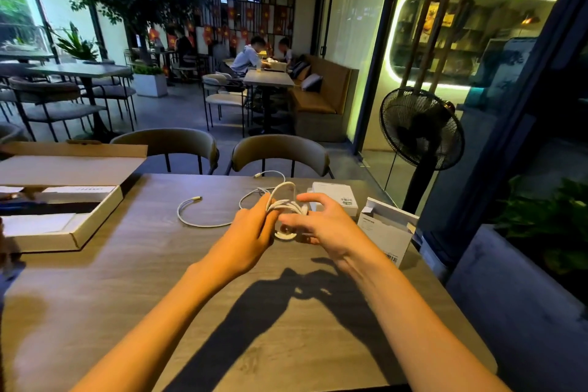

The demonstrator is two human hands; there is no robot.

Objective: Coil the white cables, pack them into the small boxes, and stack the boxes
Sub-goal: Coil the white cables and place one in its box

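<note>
White cable (288,207) being coiled above desk (159,264), between both hands. Coil being pinched by left hand (254,226), fingers curled round loops. Right hand (321,223) being held just beside coil, thumb and fingers partly spread; grip on cable hard to tell. Loose tail (197,216) being left lying on desk, off to left and far side, nearer left hand. Long run of tail lying left to right. Two small boxes (388,226) being kept to right, near right hand. No box packed yet, likely.
</note>
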